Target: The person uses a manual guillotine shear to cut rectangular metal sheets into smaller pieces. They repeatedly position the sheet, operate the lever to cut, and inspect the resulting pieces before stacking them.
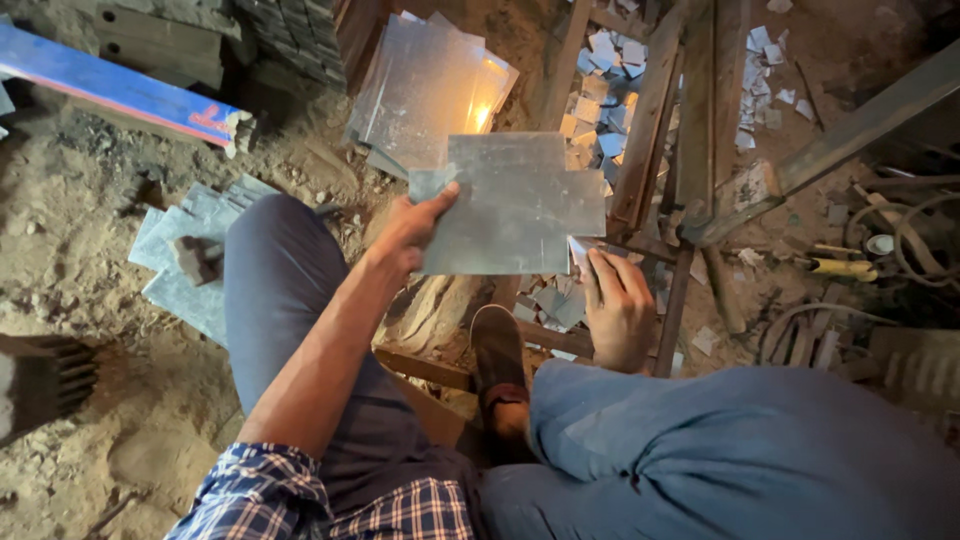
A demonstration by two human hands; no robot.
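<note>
Sheet metal piece [515, 205], grey, flat and roughly square with a notched upper right corner, is held in the air above the dirt floor [70, 260], just in front of the seated person's knees. Left hand [412, 232] grips its left edge, thumb on the upper face and fingers underneath, closed on the sheet. Right hand [618, 308] sits below the sheet's lower right corner, palm down, fingers bent over a small offcut [578, 255]; whether it actually clamps the offcut or the sheet cannot be told from this view.

Beyond the held sheet, a stack of similar sheets [430, 85] lies on the floor, one corner catching bright light. To its right stands a rusty metal frame [655, 130], with many small cut scraps [600, 105] scattered inside and under it. A second pile of grey sheets [185, 270] lies on the floor left of the person's left leg, with a dark block [195, 258] resting on it. A dark shoe [498, 355] rests between the knees. A blue painted beam [110, 85] lies at upper left. Coiled cable [915, 240] lies at far right.
</note>
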